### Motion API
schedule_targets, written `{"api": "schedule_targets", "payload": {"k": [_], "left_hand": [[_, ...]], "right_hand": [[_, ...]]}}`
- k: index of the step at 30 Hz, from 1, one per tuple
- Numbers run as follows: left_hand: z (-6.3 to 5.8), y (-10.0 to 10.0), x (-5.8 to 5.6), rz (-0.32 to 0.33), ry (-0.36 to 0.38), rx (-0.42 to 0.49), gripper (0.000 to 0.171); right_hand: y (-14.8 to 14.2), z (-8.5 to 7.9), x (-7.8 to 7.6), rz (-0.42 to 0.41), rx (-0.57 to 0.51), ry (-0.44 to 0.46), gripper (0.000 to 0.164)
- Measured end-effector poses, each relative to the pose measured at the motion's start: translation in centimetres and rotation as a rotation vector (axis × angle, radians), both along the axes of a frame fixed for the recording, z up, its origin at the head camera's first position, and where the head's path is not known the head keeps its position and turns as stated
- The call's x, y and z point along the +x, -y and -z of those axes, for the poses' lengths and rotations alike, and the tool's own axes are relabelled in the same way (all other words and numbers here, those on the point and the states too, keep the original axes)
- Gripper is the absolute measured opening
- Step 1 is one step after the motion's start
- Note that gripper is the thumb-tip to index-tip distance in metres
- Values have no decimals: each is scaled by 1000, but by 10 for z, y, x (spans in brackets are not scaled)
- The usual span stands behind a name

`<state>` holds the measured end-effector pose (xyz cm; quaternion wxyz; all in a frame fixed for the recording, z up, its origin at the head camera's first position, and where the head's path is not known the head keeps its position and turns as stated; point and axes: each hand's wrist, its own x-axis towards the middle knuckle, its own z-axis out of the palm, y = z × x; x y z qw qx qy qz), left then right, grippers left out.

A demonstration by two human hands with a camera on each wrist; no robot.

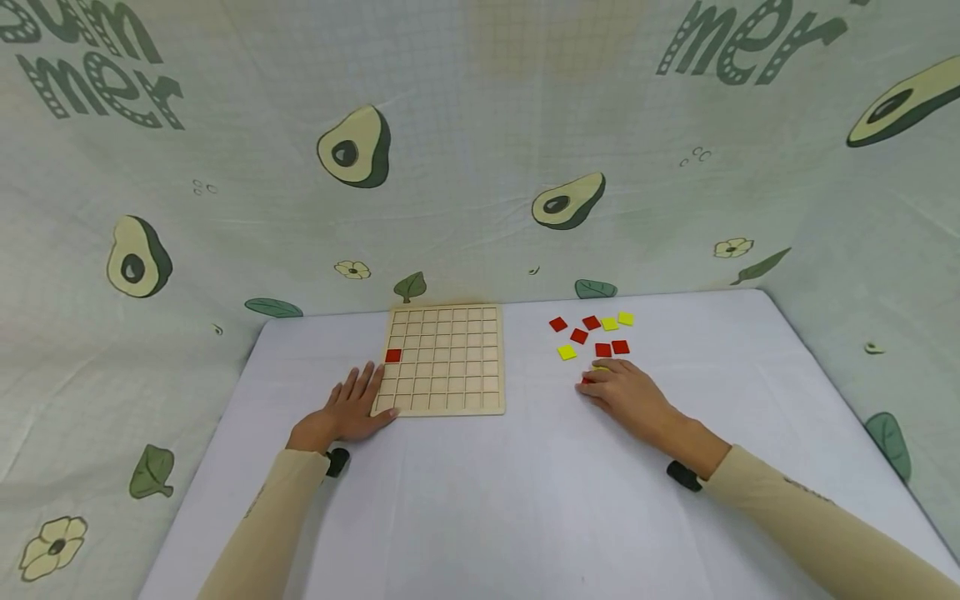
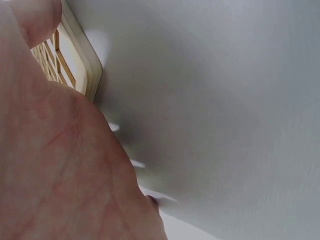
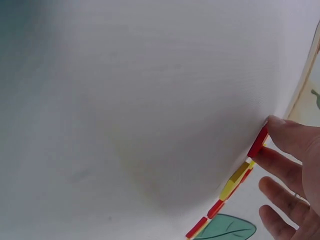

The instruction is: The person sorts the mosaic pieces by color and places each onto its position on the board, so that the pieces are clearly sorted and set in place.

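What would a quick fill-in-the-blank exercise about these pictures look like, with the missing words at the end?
1. The number of tiles lying on the wooden board is ____.
2. In the head view, the left hand lies at the board's lower ____ corner.
3. The held tile, pinched by the right hand, is ____ in colour.
4. Besides red, the loose tiles show one other colour: ____.

Missing words: one; left; red; yellow.

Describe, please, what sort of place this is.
It looks like a small indoor work corner, perhaps arranged for recording. Cloth with avocado pictures encloses the back and sides of a white table, with a wooden board and red and yellow squares on it.
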<state>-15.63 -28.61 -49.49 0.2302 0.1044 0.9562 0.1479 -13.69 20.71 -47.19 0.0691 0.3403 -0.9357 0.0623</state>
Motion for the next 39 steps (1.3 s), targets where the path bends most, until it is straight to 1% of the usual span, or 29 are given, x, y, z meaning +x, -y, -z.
{"api": "schedule_targets", "payload": {"k": [4,7,11,17,24,29,34,39], "left_hand": [[0,0,0,-1,2,3,99],[0,0,0,3,1,0,101],[1,0,1,3,2,1,103],[1,1,1,0,4,6,99],[2,1,0,5,-2,0,99],[1,1,0,6,1,3,99],[0,0,0,4,3,5,99],[0,0,0,6,4,-3,98]], "right_hand": [[3,-2,0,-18,-16,16,29],[5,-2,1,-18,-8,0,30],[7,-1,2,1,-11,-4,27],[12,0,5,24,-33,8,27],[13,1,8,-39,10,-46,31],[12,0,9,-40,29,-48,32],[14,-2,7,-45,1,-46,29],[17,-6,4,-66,-49,-85,30]]}}
